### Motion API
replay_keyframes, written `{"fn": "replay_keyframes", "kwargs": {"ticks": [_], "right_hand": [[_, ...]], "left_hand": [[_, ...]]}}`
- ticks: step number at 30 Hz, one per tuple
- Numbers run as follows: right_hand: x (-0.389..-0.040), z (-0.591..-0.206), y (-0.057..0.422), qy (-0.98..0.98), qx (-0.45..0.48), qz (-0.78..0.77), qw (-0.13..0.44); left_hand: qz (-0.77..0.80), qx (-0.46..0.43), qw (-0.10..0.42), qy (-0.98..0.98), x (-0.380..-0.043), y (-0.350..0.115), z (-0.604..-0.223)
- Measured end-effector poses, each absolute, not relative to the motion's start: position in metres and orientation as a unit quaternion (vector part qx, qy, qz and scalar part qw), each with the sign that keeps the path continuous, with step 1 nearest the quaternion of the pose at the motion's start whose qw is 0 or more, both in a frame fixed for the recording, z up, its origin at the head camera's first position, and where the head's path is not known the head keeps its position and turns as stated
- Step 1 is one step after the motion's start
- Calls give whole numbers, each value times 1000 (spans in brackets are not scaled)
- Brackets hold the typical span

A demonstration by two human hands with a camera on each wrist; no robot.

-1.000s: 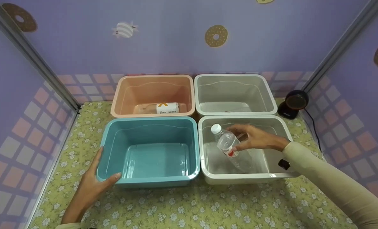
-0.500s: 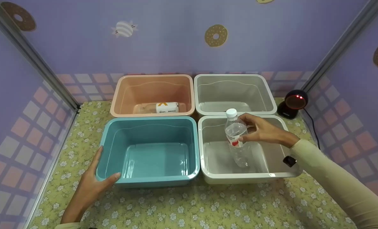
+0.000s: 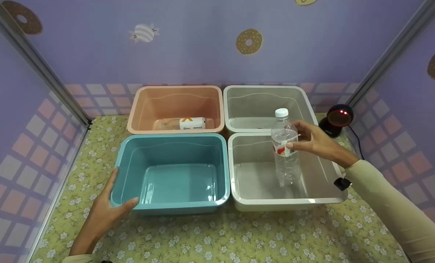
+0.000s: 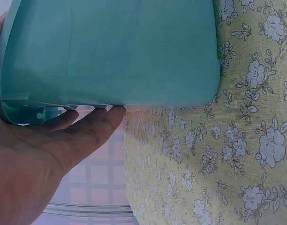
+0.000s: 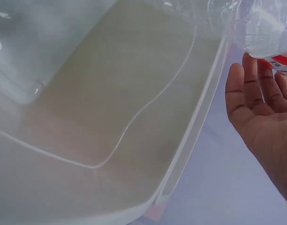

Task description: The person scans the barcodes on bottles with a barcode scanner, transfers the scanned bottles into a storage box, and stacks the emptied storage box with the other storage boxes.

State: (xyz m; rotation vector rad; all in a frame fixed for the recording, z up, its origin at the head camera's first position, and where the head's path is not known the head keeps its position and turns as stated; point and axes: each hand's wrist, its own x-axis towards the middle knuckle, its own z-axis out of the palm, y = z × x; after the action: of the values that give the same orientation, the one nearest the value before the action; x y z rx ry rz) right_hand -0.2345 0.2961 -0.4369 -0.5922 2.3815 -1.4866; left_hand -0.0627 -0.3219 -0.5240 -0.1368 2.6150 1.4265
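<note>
Right of frame centre, the right hand clamps its fingers on a near-upright clear plastic bottle, over or within the front pale-grey tub; base depth unclear. Slip possible if the pinch loosens. Lower left, the left hand rests straight fingers against the teal tub.

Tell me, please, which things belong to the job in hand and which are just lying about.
In use, it seems:
clear bottle, held by the right hand
teal bin, touched by the left hand
front right bin, near the clear bottle

Apparently just standing by:
orange bin
labelled bottle, lying in the orange bin
back right bin
lit black device, role uncertain
</note>
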Motion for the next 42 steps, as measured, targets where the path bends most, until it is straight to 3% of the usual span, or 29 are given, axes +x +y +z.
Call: {"fn": "replay_keyframes", "kwargs": {"ticks": [15, 42], "right_hand": [[-233, -417, 315, 819, -174, -536, 107], [-235, -386, 353, 815, -153, -557, -45]], "left_hand": [[486, -43, 76, 870, -62, -321, -524], [479, -48, 76, 873, -62, -321, -524]]}}
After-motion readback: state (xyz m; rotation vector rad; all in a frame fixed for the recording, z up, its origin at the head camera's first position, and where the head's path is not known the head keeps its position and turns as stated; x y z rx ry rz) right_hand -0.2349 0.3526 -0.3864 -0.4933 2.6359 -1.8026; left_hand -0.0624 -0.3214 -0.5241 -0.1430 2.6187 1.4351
